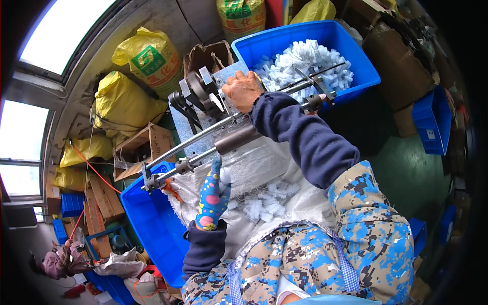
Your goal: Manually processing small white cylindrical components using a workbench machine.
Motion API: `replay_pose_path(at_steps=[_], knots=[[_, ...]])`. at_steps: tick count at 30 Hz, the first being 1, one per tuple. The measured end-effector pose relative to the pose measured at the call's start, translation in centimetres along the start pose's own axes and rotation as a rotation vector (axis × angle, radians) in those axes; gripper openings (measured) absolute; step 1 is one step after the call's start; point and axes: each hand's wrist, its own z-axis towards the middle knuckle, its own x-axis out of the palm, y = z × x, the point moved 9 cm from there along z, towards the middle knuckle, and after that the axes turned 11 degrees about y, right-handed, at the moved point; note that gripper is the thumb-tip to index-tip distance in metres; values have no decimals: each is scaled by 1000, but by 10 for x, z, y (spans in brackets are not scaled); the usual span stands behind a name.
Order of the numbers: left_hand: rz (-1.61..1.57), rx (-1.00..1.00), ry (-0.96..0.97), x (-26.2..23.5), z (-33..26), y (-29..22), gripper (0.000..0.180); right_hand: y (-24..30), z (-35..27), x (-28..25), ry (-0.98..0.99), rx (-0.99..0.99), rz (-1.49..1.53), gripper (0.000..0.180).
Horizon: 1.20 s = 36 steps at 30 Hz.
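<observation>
My left hand [212, 201], in a blue glove with pink and yellow dots, is raised beside the metal rods of a bench machine [206, 104]. Between its thumb and fingers shows a small white bristly piece [224, 176], partly hidden. My bare right hand [243, 92] curls over the machine's top plate near the black pulley; what its fingers grip is hidden. Under the rods, a white sheet [305, 195] over my lap bears a loose pile of white bristly pieces [264, 203].
A blue bin [368, 76] full of white pieces stands beyond my right arm. Another blue bin [157, 223] is at my left. Yellow sacks [127, 104], a wooden box [145, 147] and cartons line the wall. Another person [63, 259] is at the far left.
</observation>
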Motion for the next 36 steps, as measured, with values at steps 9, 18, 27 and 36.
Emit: replay_pose_path(at_steps=[9,18,27,36], knots=[[-833,-42,-169,-36,-16,-5,77,-34,-42,0,-75,187,-180,49],[-911,-87,-295,-39,-11,-8,69,6,-33,9,-9,179,-56,47],[-863,-61,-296,-43,-15,-18,62,45,-18,15,241,108,-78,49],[-925,-145,-392,-40,-19,-1,41,-56,-24,-30,-74,242,-137,24]])
